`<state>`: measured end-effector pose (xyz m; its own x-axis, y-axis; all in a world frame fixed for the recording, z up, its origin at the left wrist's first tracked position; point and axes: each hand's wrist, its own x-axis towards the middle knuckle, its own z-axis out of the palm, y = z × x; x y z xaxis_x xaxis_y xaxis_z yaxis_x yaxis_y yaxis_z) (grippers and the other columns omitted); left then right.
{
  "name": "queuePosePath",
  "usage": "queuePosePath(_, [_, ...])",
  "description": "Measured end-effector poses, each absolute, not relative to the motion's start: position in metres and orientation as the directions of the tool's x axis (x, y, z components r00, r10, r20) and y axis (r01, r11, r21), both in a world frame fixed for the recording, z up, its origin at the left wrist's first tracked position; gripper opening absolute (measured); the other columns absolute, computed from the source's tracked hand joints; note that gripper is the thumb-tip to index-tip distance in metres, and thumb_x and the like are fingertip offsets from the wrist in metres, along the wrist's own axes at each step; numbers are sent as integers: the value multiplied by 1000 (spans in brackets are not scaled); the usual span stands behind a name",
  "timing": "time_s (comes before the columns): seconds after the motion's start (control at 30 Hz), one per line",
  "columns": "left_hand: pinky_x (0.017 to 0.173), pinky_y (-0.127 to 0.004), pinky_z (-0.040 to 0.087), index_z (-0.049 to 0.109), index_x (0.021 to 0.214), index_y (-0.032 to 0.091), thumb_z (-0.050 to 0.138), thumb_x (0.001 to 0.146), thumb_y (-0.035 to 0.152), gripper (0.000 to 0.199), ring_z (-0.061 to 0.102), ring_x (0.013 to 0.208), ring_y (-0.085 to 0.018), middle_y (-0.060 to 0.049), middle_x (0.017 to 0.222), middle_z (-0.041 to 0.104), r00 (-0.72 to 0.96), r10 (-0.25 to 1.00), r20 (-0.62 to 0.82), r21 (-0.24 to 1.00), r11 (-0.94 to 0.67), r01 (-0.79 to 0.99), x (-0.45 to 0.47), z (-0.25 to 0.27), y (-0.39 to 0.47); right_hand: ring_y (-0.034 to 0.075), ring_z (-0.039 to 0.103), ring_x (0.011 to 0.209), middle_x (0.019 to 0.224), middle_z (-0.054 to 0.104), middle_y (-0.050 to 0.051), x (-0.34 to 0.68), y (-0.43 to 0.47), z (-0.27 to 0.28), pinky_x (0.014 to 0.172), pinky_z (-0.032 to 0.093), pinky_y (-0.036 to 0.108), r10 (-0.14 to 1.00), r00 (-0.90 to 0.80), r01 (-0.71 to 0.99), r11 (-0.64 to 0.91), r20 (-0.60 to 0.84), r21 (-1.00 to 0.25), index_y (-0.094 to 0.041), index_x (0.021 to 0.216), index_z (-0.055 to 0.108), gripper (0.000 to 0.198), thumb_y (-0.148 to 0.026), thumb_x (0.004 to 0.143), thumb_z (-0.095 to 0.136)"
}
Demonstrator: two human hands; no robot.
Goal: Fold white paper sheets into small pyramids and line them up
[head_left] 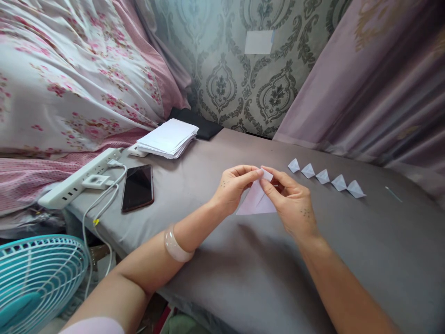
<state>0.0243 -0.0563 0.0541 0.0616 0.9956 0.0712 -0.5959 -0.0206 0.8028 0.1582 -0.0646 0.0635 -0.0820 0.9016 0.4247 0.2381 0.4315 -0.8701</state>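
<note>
Both hands pinch one sheet of white paper [255,200], held above the grey cloth. The sheet is partly folded, with a small flap at its top between the two thumbs. My left hand [236,186] grips the upper left of the sheet, thumb on the flap. From the other side my right hand [294,199] closes on its upper right edge, with fingers behind the paper. The fingers hide part of the folds. Off to the right, several small folded paper pieces [322,176] stand in a slanting row.
A stack of white paper [168,138] lies at the back left, by a black item [205,127]. A phone [137,188] and a power strip [81,176] with cables lie left. A fan [34,283] stands at lower left. A thin stick [394,194] lies far right.
</note>
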Motion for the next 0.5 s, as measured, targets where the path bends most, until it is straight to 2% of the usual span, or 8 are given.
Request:
queuePosePath(0.2, [64, -24, 41, 69, 72, 15, 79, 67, 29, 18, 55, 64, -9, 0, 68, 63, 41, 997, 63, 802, -26, -597, 26, 56, -58, 12, 56, 73, 85, 57, 0, 155, -70, 65, 71, 51, 29, 847, -101, 334, 524, 522, -784, -28, 110, 69, 26, -31, 86, 59])
queuePosePath(0.37, [62, -24, 40, 69, 71, 15, 79, 66, 28, 17, 51, 61, -7, 0, 68, 63, -4, 998, 65, 813, -55, -579, 26, 57, -58, 15, 58, 82, 92, 59, 3, 154, -72, 65, 76, 53, 33, 741, -158, 475, 636, 652, -608, -27, 117, 65, 31, -23, 89, 53])
queuePosePath(0.5, [61, -22, 39, 70, 72, 15, 78, 67, 28, 16, 49, 60, -6, 1, 68, 62, -22, 995, 94, 822, -90, -562, 26, 55, -56, 19, 58, 89, 97, 61, 6, 154, -73, 63, 81, 52, 38, 682, -218, 567, 671, 698, -478, -25, 123, 61, 36, -20, 90, 50])
